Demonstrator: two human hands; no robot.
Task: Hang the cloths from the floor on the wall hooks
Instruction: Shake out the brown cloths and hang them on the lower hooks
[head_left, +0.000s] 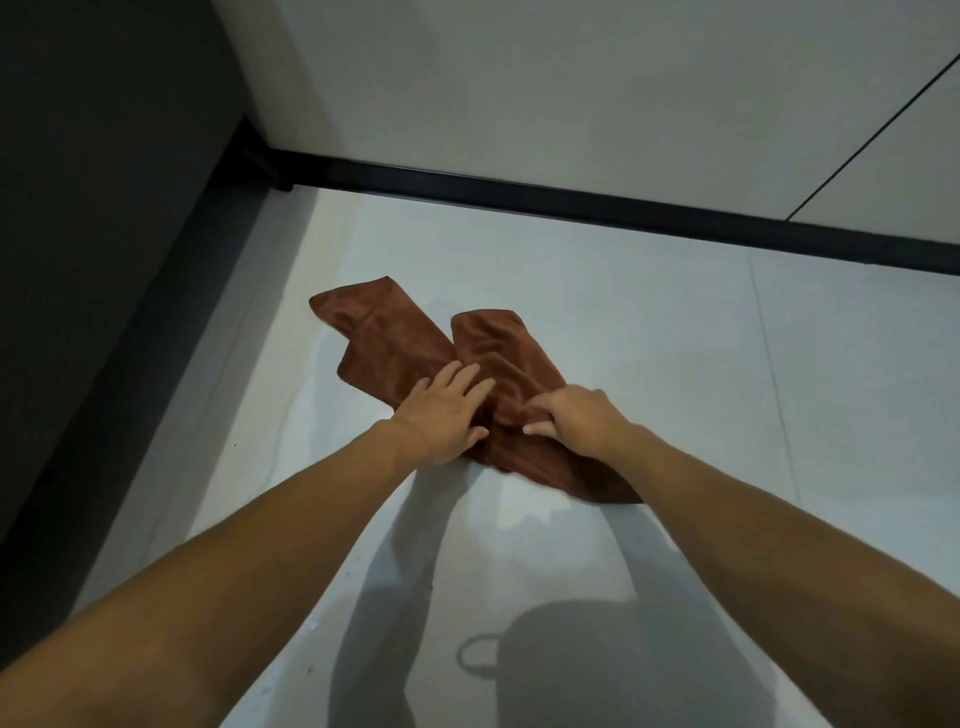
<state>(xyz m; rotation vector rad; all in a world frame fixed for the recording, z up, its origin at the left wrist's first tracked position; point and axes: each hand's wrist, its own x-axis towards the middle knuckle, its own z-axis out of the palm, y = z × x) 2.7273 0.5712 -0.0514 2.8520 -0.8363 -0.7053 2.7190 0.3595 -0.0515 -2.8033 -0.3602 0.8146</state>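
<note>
right grip (576, 421) pinches a fold of the cloth (395, 343) lying on the floor (675, 364); left grip (441, 410) rests flat on it, fingers straight. best to gather both halves before lifting.

Both your arms reach forward and down, bare forearms converging. Your left hand (441, 413) lies palm-down, fingers straight and slightly spread, pressing flat on the brown cloth (384, 338). Your right hand (579, 423) sits just beside it, knuckles up, fingers curled, gripping a bunched fold of the same cloth.
</note>
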